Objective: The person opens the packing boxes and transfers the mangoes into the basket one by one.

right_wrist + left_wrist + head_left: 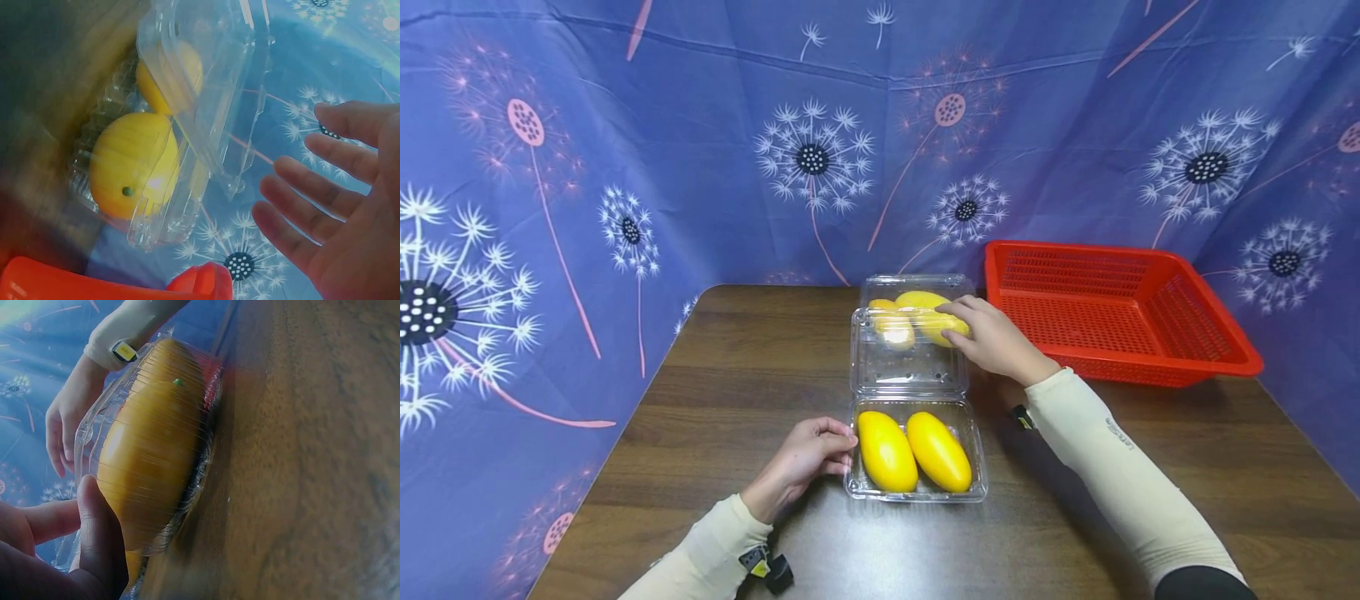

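My L hand (812, 454) is low, thumb (100, 534) & finger (53, 520) in a pinch. R hand (988, 333) is up ahead, w/ fingers (312, 182) apart & loose. R arm (1127, 475) stretches farther fwd than L arm (700, 546).

Glossy plastic clamshell (917, 498), smooth shiny mangoes (887, 454), wood-grain tabletop (737, 367), plastic basket (1150, 368)

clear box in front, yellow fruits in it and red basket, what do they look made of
Clear box: most likely thin moulded plastic, glossy and see-through, with ridged walls catching highlights.
Yellow fruits: smooth, evenly coloured and softly shiny, so either real fruit or plastic models; the look leaves it open.
Red basket: probably rigid plastic, slightly shiny, with rows of moulded slots.
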Demonstrator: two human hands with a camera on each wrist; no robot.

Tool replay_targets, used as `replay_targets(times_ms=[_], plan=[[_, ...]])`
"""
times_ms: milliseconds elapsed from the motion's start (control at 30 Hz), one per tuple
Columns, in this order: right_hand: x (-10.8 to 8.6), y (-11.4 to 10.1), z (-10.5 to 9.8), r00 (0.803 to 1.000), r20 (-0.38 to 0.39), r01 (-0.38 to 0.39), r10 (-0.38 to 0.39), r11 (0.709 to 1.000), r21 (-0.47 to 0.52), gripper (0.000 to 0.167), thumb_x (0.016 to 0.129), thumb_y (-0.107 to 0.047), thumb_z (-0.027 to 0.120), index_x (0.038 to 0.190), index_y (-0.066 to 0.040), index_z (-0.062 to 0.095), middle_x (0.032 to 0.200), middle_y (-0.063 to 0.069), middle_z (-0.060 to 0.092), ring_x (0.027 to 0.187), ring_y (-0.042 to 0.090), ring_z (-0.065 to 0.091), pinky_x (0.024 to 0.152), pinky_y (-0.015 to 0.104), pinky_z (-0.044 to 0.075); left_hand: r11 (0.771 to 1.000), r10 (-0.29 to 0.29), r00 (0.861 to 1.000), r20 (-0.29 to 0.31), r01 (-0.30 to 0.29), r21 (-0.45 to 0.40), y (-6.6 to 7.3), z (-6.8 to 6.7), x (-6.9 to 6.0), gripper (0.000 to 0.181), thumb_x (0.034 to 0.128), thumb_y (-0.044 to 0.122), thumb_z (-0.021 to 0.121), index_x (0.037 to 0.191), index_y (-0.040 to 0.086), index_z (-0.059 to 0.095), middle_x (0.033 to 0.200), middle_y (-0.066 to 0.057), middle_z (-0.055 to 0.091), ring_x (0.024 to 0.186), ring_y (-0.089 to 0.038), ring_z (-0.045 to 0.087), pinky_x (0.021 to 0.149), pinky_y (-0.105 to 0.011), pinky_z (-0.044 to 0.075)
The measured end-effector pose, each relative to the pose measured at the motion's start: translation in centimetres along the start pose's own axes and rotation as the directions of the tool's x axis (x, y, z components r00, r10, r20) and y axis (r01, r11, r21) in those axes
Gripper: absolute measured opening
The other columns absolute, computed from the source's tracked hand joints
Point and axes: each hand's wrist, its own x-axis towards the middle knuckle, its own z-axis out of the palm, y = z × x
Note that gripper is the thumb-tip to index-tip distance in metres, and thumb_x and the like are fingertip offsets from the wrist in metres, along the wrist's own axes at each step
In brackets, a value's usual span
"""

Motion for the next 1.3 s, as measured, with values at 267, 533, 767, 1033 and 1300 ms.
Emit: replay_targets(times_ms=[267,533,767,1033,1300], plan=[[-2.3,-0.5,-0.1,0.999,-0.035,-0.009,0.014,0.989,0.146,0.036,0.091,-0.016,0.068,0.125,-0.006,0.062,0.112,0.011,0.066,0.094,0.027,0.067,0.085,0.045,0.057,1.000,0.009,1.000,-0.028,-0.010,-0.019,0.0,0.1,0.3,0.017,0.0869,-0.002,0.064,0.100,-0.008,0.055,0.079,-0.004,0.061,0.060,-0.010,0.059,0.056,-0.018,0.056],[-4.6,-1.1,0.3,0.995,-0.032,-0.087,0.097,0.972,0.219,0.031,0.090,-0.012,0.068,0.119,-0.001,0.065,0.104,0.011,0.070,0.089,0.021,0.063,0.080,0.041,0.055,0.999,0.020,0.999,-0.039,-0.021,-0.039,-0.2,0.4,0.7,0.016,0.0866,-0.002,0.063,0.100,-0.008,0.055,0.074,-0.002,0.061,0.059,-0.009,0.059,0.054,-0.017,0.055],[-5.9,-0.7,1.0,0.988,-0.029,-0.140,0.151,0.962,0.235,0.031,0.089,-0.012,0.070,0.117,0.000,0.066,0.109,0.013,0.070,0.088,0.021,0.065,0.076,0.035,0.056,0.999,0.014,0.997,-0.076,-0.016,-0.030,-0.1,0.2,1.0,0.018,0.0878,-0.002,0.062,0.102,-0.008,0.054,0.074,-0.002,0.060,0.059,-0.010,0.059,0.056,-0.019,0.056],[-7.7,-0.5,1.6,0.972,0.021,-0.232,0.236,0.933,0.274,0.029,0.090,-0.013,0.069,0.116,-0.001,0.066,0.111,0.015,0.070,0.090,0.023,0.063,0.078,0.039,0.057,0.999,0.018,0.996,-0.084,-0.020,-0.030,0.1,-0.1,1.2,0.019,0.0884,-0.001,0.062,0.104,-0.010,0.054,0.075,-0.002,0.060,0.059,-0.010,0.059,0.056,-0.019,0.056],[-8.5,-0.5,2.2,0.954,0.083,-0.300,0.288,0.908,0.291,0.029,0.090,-0.017,0.068,0.113,0.000,0.067,0.105,0.015,0.071,0.082,0.020,0.061,0.069,0.030,0.053,1.000,0.011,0.997,-0.074,-0.012,-0.021,0.2,0.0,1.3,0.022,0.0893,0.001,0.063,0.107,-0.010,0.055,0.075,-0.003,0.059,0.060,-0.010,0.059,0.057,-0.019,0.056]])
